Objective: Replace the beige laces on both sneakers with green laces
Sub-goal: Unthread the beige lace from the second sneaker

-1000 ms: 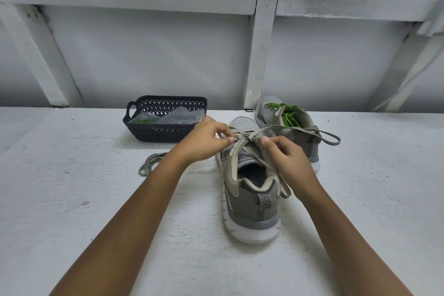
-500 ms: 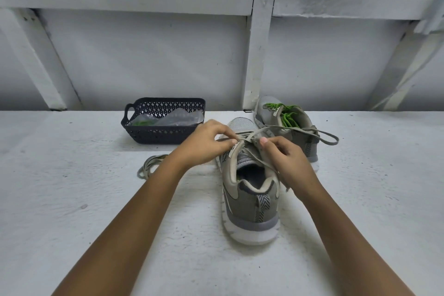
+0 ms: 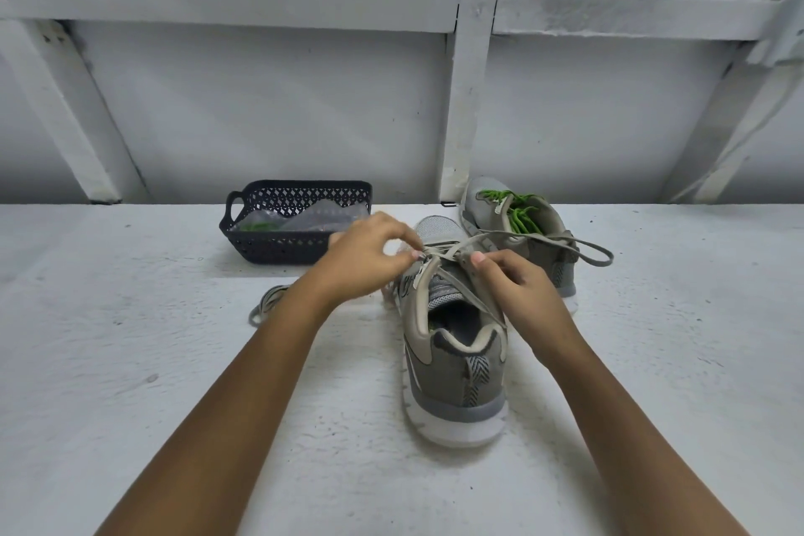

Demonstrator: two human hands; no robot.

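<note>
Two hands [image 3: 370,259] [image 3: 520,289] pinch beige lace [image 3: 443,250] on near sneaker [image 3: 457,366]

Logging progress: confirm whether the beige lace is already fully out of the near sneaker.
No: the beige lace crosses the top of the near sneaker, pinched by the left hand and right hand.

Head-worn view, forward and downward

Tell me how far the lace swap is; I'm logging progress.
Done: the far sneaker shows green laces, and a loose beige lace lies on the table. In hand: left hand and right hand pinch the beige lace on the near sneaker. Left: pull it out, then thread the green lace that seems to sit bagged in the basket.
</note>
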